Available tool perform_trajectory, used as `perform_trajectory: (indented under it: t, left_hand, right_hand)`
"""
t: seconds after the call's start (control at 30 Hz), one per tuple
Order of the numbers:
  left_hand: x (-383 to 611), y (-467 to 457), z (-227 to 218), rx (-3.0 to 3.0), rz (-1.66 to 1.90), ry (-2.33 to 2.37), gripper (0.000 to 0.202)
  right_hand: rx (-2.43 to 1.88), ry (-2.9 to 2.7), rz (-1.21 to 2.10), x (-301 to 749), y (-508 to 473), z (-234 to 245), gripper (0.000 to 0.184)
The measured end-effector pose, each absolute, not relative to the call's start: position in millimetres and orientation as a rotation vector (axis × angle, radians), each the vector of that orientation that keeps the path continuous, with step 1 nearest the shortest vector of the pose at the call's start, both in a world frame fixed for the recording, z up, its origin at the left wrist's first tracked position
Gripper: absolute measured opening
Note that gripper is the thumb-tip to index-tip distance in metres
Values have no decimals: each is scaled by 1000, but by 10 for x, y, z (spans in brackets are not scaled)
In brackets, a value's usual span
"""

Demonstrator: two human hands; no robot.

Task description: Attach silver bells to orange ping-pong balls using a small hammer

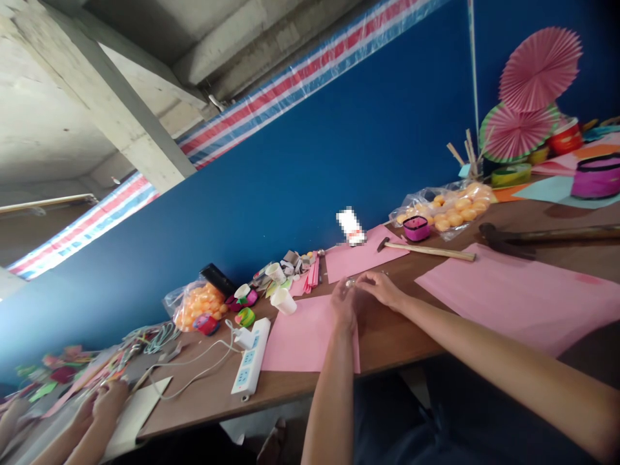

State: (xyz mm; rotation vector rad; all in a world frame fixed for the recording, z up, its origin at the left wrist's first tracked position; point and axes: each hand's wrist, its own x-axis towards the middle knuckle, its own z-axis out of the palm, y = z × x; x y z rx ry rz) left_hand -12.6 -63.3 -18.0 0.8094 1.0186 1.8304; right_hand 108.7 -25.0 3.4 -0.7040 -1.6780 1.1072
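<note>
My left hand (343,305) and my right hand (382,288) meet over the wooden table (387,336), between two pink paper sheets. Their fingertips pinch together around a small shiny thing (349,282) that I cannot make out. One pink sheet (303,342) lies under my left wrist. A bigger pink sheet (523,297) lies to the right of my right forearm. A third pink sheet (361,255) lies just beyond my hands.
A wooden-handled hammer (426,250) and a darker tool (542,236) lie at the back right. Bags of orange balls (453,210), (196,303), paper cups (283,301), a white power strip (250,356) and pink paper fans (537,68) stand around. Another person's hands (99,403) work at the left.
</note>
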Motion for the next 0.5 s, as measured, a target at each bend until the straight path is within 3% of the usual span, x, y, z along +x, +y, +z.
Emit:
perform_trajectory:
  t: [0.5]
  left_hand:
    - [-149,-613,-217,836,1836,1019,49]
  right_hand:
    - [-711,-1713,1089,1075,-224,1,22]
